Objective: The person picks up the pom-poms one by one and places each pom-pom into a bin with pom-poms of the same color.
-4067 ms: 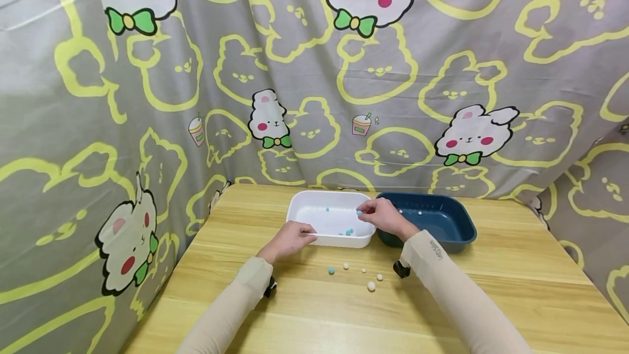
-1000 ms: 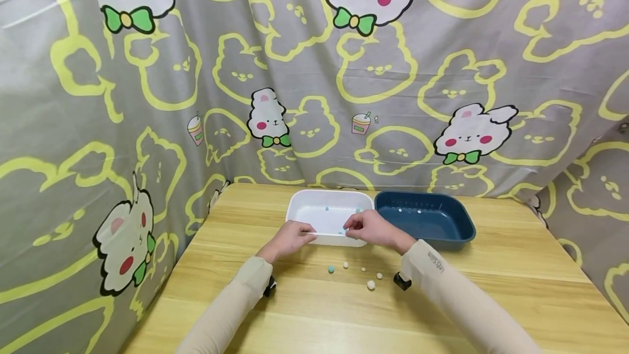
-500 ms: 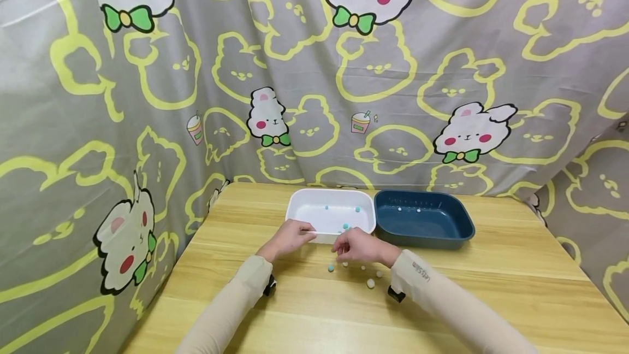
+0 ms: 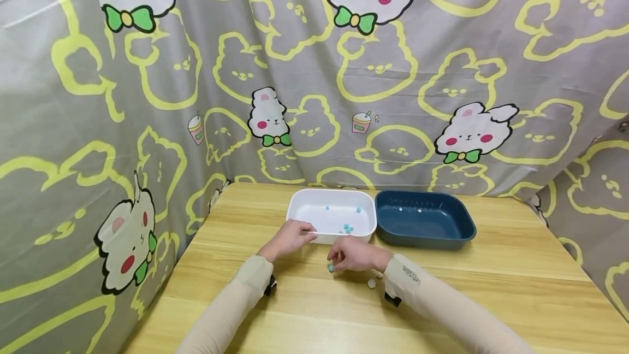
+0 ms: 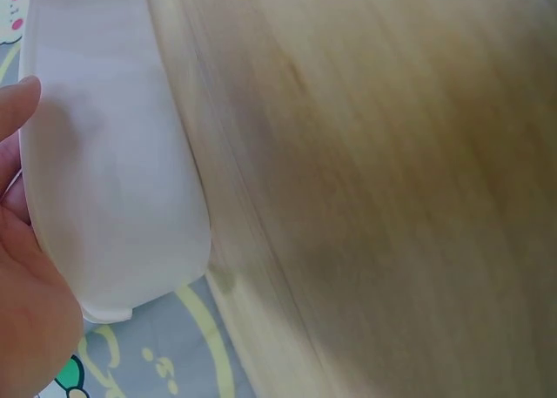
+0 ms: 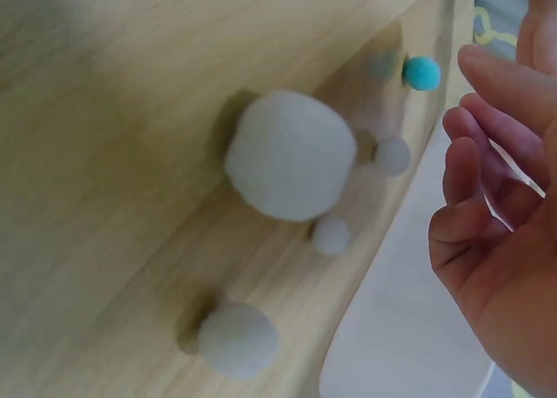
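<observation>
Head view: a gray curtain (image 4: 304,70) with yellow outlines and white cartoon animals hangs to the left of and behind the white tray (image 4: 312,214), which stands on a wooden table (image 4: 314,316). On the left part of the white tray's near rim, the left hand (image 4: 289,238) is clamped, thumb and fingers pinching the edge. Inside the white tray lie small teal balls (image 4: 347,228): one toward the back, a group by the near wall, another toward the back right corner. Just in front of the white tray, a loose teal ball (image 4: 331,268) sits at the fingertips of the right hand (image 4: 351,254). That hand's thumb and fingers stand apart, the fingers loosely bent; whether they touch the ball I cannot tell. Further right, in front of the white tray, white balls (image 6: 290,156) of differing sizes rest on the wood; the right wrist view shows four, some of them hidden from above by the hand. Right of the white tray, close beside it, stands a dark blue tray (image 4: 427,228) with two tiny white balls (image 4: 400,210) toward its back left.
</observation>
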Demonstrator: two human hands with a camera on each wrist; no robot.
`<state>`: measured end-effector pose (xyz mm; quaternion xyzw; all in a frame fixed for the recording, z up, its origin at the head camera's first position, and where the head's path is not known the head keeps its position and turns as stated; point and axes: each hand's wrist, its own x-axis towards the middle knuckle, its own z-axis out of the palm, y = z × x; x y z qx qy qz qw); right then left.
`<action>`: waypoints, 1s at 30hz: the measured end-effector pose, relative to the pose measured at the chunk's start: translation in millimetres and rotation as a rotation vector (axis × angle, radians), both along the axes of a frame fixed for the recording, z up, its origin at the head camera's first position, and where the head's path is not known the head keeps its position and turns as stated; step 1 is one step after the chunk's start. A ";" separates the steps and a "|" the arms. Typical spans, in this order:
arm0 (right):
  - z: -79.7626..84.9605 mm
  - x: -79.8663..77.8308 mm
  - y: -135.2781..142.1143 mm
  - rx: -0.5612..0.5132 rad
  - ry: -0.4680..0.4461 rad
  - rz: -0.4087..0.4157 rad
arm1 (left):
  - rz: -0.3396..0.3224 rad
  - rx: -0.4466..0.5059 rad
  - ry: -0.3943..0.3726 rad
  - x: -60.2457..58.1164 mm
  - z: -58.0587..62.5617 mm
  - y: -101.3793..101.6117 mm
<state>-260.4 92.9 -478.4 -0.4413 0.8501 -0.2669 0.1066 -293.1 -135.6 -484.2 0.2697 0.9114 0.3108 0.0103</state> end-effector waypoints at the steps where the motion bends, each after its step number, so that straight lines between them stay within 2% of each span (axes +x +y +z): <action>1: -0.8 -0.6 -0.4 0.008 -0.001 0.000 | 0.000 -0.002 -0.002 0.0 0.3 0.0; 8: -5.6 -3.1 -1.4 0.034 0.030 0.019 | 0.013 -0.015 -0.033 0.7 1.8 0.2; 18: -3.0 -2.9 -5.5 0.129 0.077 0.034 | 0.004 0.009 -0.028 1.9 4.1 0.2; 30: -4.1 -4.0 -8.5 0.168 0.104 0.043 | 0.019 -0.006 -0.037 1.0 2.5 -0.1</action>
